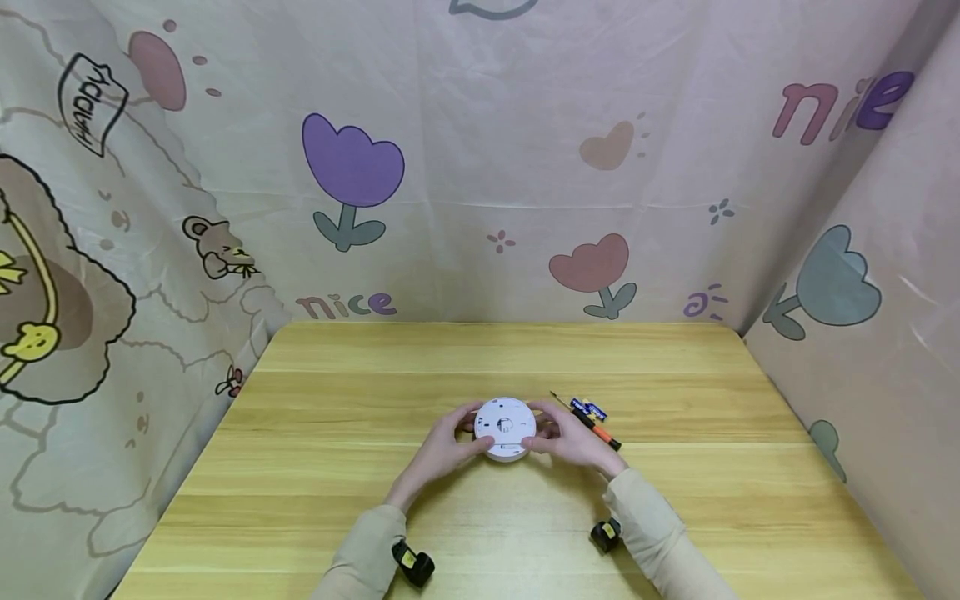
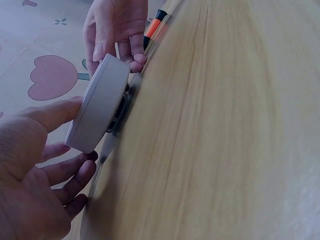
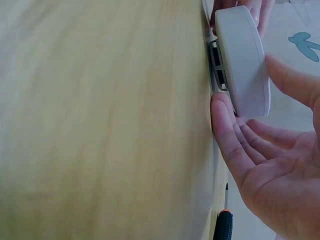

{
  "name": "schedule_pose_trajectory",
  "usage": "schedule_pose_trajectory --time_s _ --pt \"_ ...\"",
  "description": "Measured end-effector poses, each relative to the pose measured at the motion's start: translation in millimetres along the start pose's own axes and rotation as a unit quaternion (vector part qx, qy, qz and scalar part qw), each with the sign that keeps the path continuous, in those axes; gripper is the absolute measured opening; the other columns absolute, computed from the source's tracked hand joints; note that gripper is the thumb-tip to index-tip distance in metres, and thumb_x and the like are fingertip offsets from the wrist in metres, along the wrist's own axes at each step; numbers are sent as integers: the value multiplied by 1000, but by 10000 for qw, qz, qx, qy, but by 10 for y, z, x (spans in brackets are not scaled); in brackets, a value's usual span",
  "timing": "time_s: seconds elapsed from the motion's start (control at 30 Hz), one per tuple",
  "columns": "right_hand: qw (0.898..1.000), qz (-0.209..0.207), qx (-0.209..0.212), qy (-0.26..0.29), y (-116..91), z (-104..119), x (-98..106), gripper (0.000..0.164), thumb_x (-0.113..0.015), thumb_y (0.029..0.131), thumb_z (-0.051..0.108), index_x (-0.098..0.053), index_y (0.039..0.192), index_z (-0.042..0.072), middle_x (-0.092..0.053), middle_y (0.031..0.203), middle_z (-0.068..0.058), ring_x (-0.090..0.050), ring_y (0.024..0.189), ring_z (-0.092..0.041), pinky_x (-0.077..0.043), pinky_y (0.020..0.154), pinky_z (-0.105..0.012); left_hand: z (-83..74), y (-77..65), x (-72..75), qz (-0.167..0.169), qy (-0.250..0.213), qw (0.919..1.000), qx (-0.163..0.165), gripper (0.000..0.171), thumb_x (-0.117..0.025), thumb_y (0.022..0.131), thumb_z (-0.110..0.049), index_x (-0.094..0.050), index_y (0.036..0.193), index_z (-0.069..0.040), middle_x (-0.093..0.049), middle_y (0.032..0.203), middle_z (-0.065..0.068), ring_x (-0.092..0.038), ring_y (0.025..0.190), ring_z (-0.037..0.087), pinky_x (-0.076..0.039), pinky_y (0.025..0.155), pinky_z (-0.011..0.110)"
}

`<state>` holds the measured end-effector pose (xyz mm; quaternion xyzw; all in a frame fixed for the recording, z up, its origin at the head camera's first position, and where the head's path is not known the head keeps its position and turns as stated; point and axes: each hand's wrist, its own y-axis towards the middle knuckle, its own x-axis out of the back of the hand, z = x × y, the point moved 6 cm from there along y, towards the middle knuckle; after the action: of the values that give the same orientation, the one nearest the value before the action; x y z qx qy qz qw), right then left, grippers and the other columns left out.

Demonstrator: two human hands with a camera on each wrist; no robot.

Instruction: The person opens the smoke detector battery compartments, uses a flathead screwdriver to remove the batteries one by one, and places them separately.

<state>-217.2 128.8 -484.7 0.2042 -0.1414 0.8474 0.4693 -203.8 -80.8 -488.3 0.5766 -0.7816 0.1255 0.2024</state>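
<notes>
A round white smoke detector is held between both hands just above the table, its flat, printed face turned up. My left hand grips its left edge, thumb on the top face and fingers at the side and below. On the opposite edge, my right hand holds it the same way, thumb on top. From the side, in the left wrist view, the detector shows a smooth pale wall. Dark slotted vents on its underside face the tabletop, seen also on the detector in the right wrist view.
A screwdriver with an orange and black handle lies right of the right hand. Blue batteries lie beside its shaft. The wooden table meets a patterned curtain at the back and sides.
</notes>
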Motion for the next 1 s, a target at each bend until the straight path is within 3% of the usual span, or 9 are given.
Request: schedule_pose_trajectory --time_s 0.2,0.47,0.67,0.8,1.0 --pt "9997 120 -135 136 18 -10 -25 61 -71 93 20 -47 144 -4 -67 103 -14 -63 86 -16 -57 72 -24 14 -7 13 28 57 9999 110 69 -77 89 -28 -49 147 -5 -66 133 19 -63 118 31 -50 105 53" --pt "9996 186 -84 205 10 6 -32 56 -68 94 16 -49 141 -7 -67 100 -14 -65 82 -18 -59 68 -26 31 11 20 39 375 9993 -44 68 -79 86 -29 -52 144 -4 -72 115 11 -60 101 19 -52 91 37" --pt "9996 197 61 208 6 -2 -25 52 -68 94 15 -50 137 -9 -67 100 -16 -65 81 -16 -59 68 -26 28 11 16 -9 450 9989 -132 68 -80 85 -29 -54 143 -3 -72 110 7 -58 98 17 -50 89 33" --pt "9997 56 81 214 6 -18 -15 51 -69 93 13 -51 136 -6 -66 102 -18 -64 82 -13 -58 70 -25 -5 1 25 -127 350 9991 -217 67 -82 84 -27 -56 142 -6 -67 106 5 -56 96 17 -50 84 28" --pt "9977 -202 433 487 22 -26 3 43 -68 92 2 -51 130 -6 -63 104 -24 -66 84 -13 -61 74 -25 -65 -4 55 -528 153 9973 -488 53 -82 82 -15 -63 131 -4 -65 103 9 -56 87 16 -48 72 18"
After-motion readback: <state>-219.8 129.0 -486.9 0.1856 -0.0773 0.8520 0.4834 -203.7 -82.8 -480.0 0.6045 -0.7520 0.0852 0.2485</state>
